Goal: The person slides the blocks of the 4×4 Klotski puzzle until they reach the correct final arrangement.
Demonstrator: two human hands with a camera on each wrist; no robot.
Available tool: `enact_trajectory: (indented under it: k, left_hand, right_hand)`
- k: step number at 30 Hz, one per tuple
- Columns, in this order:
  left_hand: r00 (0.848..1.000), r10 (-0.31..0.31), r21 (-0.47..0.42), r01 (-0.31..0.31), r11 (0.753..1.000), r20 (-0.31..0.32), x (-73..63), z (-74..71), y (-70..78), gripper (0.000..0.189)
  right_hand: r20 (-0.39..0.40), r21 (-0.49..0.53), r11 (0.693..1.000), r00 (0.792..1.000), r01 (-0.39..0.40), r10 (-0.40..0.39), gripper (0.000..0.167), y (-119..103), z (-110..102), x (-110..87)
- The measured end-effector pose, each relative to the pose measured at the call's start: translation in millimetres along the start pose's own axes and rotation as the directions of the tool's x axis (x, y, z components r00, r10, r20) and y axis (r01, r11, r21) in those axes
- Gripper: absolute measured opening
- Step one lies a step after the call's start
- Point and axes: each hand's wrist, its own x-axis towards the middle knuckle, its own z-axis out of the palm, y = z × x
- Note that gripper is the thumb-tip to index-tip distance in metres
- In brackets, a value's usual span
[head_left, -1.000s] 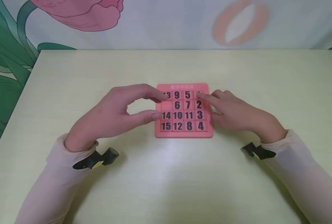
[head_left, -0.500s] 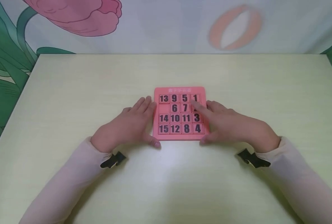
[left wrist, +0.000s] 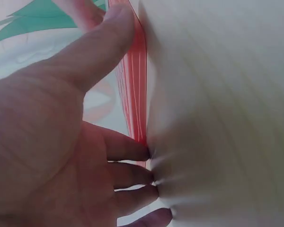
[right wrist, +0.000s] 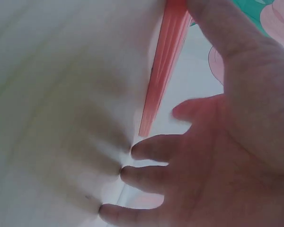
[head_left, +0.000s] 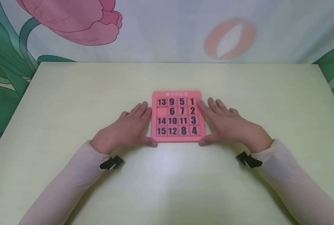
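Note:
A pink number slide puzzle point(head_left: 177, 116) lies flat on the table, its top row reading 13, 9, 5, 1. The bare slot point(head_left: 162, 111) is at the left of the second row. Along the puzzle's left side my left hand point(head_left: 126, 128) rests with fingers extended, thumb at the near left corner. My right hand point(head_left: 230, 126) is spread on the other side, thumb by the near right corner and index fingertip at the upper right edge. In the left wrist view, the puzzle's side edge point(left wrist: 138, 90) runs between thumb and fingertips; the right wrist view shows its red edge point(right wrist: 165, 66) below the thumb.
The pale table point(head_left: 172, 187) extends around the puzzle on all sides. Behind its far edge hangs a backdrop point(head_left: 161, 31) with a pink flower and green leaves. A small black camera point(head_left: 112, 162) sits on the left wrist, another camera point(head_left: 249, 160) on the right.
My left hand has come down from over the tiles to the puzzle's left side. My right hand has drawn off the tiles to the right edge. The tile order is the same.

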Motion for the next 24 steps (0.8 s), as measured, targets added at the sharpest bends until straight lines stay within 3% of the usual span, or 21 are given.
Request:
enact_trajectory:
  k: [5,9,20,24]
  left_hand:
    - [0.999,0.02,0.027,-0.02,0.999,-0.032,1.3,2.6,-1.0,0.117]
    - [0.998,0.031,0.051,-0.028,0.998,-0.058,1.7,3.7,-0.5,0.118]
    - [0.998,0.031,0.056,-0.028,0.998,-0.048,0.5,4.1,-2.4,0.124]
    - [0.999,0.043,-0.027,-0.044,0.999,-0.03,1.1,2.1,-2.5,0.121]
  right_hand:
    - [-0.005,0.021,0.996,0.997,0.082,-0.082,0.112,-2.1,6.2,-0.3]
    - [-0.008,-0.001,0.996,0.996,0.092,-0.092,0.105,-5.0,8.2,-1.1]
    - [0.01,-0.035,0.998,0.999,0.045,-0.045,0.119,-7.0,8.2,1.0]
    - [0.003,-0.032,0.999,0.999,0.041,-0.041,0.121,-6.7,8.3,2.1]
